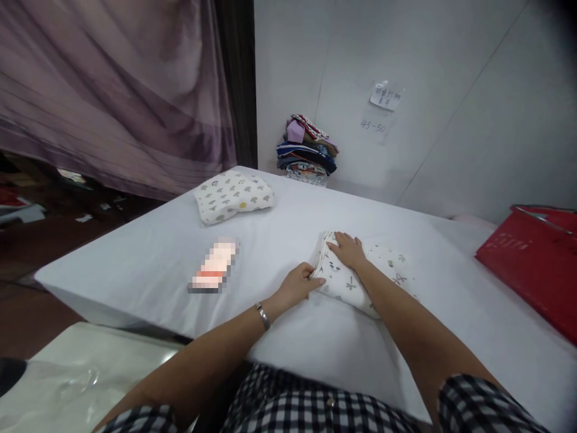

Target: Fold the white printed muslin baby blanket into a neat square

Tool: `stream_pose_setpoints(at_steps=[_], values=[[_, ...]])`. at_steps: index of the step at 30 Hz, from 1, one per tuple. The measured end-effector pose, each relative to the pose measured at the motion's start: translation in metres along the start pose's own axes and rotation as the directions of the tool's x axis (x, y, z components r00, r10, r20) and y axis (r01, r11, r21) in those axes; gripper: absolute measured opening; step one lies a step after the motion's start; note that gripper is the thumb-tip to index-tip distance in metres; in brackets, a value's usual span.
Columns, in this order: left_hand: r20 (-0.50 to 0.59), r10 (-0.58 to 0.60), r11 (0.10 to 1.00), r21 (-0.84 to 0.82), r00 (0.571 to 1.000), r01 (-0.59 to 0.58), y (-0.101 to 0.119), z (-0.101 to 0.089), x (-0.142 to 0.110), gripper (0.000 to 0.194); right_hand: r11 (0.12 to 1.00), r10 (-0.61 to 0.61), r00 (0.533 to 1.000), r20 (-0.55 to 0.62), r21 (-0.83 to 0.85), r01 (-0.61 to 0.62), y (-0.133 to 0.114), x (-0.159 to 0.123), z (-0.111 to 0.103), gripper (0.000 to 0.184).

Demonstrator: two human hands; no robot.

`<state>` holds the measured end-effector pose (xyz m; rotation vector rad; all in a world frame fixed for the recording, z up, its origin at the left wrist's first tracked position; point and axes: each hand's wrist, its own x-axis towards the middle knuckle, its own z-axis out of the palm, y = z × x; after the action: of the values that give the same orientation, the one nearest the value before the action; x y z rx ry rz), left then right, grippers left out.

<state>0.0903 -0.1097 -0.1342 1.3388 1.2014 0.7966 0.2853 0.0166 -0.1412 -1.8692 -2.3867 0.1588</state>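
A white cloth with a grey leaf-like print [349,284] lies folded in layers on the white-covered table [288,240], in front of me. My left hand [294,285], with a metal bracelet at the wrist, pinches the near left corner of the fold between thumb and fingers. Across the cloth's upper left part rests my right hand [350,249], palm down with fingers extended. Its forearm crosses over the cloth and hides part of it. A second folded white cloth with grey shapes [234,195] sits at the table's far left corner.
A pixelated flat object [215,264] lies left of my hands. Folded fabrics [308,150] are stacked by the wall behind the table. At the right edge stands a red bag or box [532,264]. A purple curtain [135,90] hangs at left; a pale plastic-covered surface [90,373] is below.
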Motion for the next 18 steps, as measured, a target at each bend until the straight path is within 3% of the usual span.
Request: stream_pose_setpoints(at_steps=[6, 14, 18], values=[[-0.077, 0.133, 0.942, 0.32, 0.988, -0.102, 0.0, -0.001, 0.002, 0.032, 1.0, 0.005, 1.0, 0.01, 0.022, -0.005, -0.002, -0.001, -0.003, 0.066], [-0.085, 0.164, 0.912, 0.393, 0.983, -0.118, -0.001, -0.001, -0.008, 0.037, 0.998, 0.016, 1.0, 0.016, 0.059, -0.017, -0.005, 0.001, -0.004, 0.067], [-0.157, 0.194, 0.805, 0.589, 0.968, -0.065, 0.011, -0.004, -0.003, 0.033, 0.997, 0.016, 1.0, 0.013, 0.079, -0.017, -0.006, 0.0, -0.006, 0.067]])
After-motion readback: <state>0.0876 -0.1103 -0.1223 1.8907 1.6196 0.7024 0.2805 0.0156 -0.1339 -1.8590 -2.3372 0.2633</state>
